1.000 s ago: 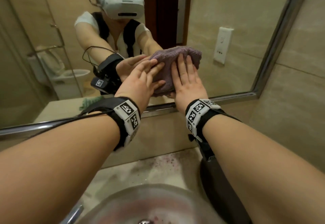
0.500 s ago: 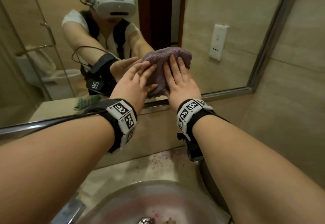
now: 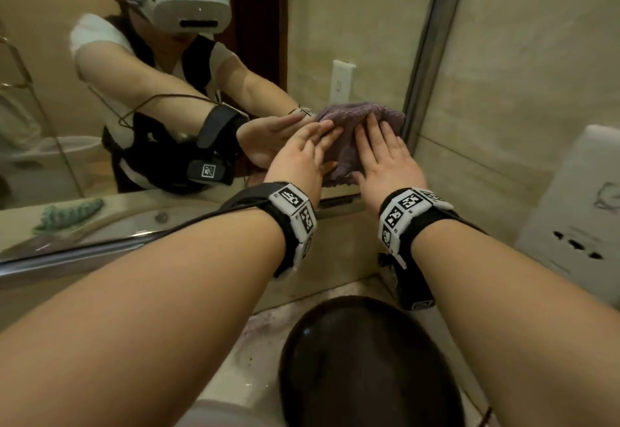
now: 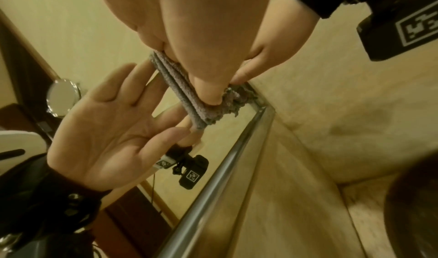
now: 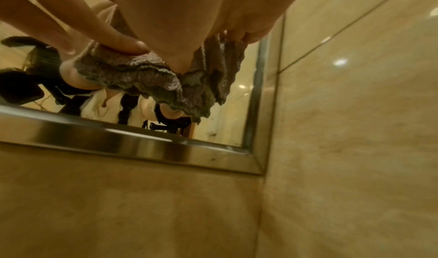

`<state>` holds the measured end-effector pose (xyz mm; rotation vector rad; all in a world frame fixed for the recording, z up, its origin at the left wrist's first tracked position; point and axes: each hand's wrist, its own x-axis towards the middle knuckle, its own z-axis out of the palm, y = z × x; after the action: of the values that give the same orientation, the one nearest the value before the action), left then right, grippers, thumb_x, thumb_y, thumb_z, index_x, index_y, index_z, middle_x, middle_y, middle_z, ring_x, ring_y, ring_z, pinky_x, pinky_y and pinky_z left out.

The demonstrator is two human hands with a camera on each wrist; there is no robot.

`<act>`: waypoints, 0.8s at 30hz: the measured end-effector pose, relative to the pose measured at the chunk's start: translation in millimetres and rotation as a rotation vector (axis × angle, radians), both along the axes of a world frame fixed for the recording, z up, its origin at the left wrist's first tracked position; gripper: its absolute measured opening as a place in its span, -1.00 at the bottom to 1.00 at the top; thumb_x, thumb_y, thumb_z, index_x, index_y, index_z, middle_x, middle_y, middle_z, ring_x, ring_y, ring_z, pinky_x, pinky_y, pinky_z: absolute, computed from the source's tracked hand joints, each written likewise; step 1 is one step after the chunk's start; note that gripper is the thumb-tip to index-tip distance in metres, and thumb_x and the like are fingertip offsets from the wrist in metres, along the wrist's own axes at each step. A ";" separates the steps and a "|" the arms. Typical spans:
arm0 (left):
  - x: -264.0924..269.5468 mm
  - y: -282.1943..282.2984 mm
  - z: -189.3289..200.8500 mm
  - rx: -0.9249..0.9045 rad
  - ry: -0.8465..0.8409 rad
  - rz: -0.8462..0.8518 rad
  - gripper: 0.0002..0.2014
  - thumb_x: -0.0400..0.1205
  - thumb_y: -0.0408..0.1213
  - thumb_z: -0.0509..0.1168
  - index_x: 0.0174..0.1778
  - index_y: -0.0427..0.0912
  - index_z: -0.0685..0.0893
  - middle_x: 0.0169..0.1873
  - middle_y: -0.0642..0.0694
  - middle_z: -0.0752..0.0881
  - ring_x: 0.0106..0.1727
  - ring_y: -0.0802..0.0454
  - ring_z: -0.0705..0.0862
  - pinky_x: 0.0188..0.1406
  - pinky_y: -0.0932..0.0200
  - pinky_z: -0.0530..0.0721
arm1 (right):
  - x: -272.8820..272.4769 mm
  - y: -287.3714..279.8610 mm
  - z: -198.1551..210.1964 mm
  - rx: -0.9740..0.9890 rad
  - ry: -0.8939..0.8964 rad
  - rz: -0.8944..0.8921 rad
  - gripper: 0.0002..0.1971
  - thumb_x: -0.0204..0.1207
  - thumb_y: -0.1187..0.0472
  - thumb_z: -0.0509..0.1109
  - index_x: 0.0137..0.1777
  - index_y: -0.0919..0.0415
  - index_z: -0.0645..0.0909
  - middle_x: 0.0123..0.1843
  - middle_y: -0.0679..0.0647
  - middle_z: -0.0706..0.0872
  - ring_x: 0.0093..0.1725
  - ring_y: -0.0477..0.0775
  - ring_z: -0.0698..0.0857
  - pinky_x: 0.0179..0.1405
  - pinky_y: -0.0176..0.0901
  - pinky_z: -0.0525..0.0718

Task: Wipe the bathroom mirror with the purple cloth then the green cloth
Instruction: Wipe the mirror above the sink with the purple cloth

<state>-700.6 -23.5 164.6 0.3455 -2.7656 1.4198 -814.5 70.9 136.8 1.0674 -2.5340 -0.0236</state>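
The purple cloth (image 3: 349, 118) is bunched flat against the bathroom mirror (image 3: 352, 24), close to its lower right corner and metal frame (image 3: 432, 41). My left hand (image 3: 302, 155) presses the cloth's left part with straight fingers. My right hand (image 3: 382, 155) presses its right part, fingers spread flat. In the left wrist view the cloth (image 4: 189, 101) sits folded under my left hand (image 4: 201, 65). In the right wrist view it (image 5: 142, 78) hangs ruffled below my right hand (image 5: 177, 28). The green cloth (image 3: 67, 215) shows only as a reflection, lying on the counter at the left.
A dark round object (image 3: 365, 359) sits on the counter under my right wrist. A white wall socket (image 3: 577, 218) is on the tiled wall at the right. The basin rim (image 3: 228, 413) is at the bottom. The mirror reflects a person wearing a headset.
Both hands have slid the purple cloth to the right along the mirror, up to its right frame. The head view has swung right and down.
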 end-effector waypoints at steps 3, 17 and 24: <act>-27.6 18.7 1.2 0.019 0.009 -0.004 -0.45 0.75 0.04 -0.17 0.66 0.03 -0.07 0.60 -0.30 -0.28 0.61 -0.22 -0.35 0.52 -0.12 -0.42 | -21.8 15.7 5.5 -0.027 -0.022 0.006 -0.25 0.68 -0.01 0.09 0.64 0.17 -0.34 0.65 0.08 -0.42 0.66 0.11 -0.24 0.62 -0.08 -0.18; -12.7 24.2 -66.9 0.372 -0.040 0.029 -0.44 0.76 -0.20 -0.13 0.66 -0.20 -0.17 0.65 -0.15 -0.06 0.66 -0.06 -0.09 0.60 0.02 -0.24 | -17.2 26.8 -32.2 0.150 -0.318 0.148 -0.47 0.59 0.20 0.23 0.55 0.12 0.21 0.53 0.18 0.28 0.43 0.26 0.42 0.30 0.08 0.47; -14.3 32.8 -79.2 0.537 0.028 0.111 -0.44 0.76 -0.23 -0.15 0.66 -0.23 -0.19 0.65 -0.15 -0.12 0.66 -0.06 -0.11 0.59 0.05 -0.20 | -18.6 17.1 -28.3 0.268 -0.298 0.099 -0.44 0.51 0.24 0.33 0.50 0.12 0.28 0.48 0.19 0.28 0.40 0.32 0.43 0.28 0.14 0.53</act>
<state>-714.9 9.3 85.4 0.5238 -3.1024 0.6472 -833.2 88.0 108.5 1.3891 -2.7960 -0.1959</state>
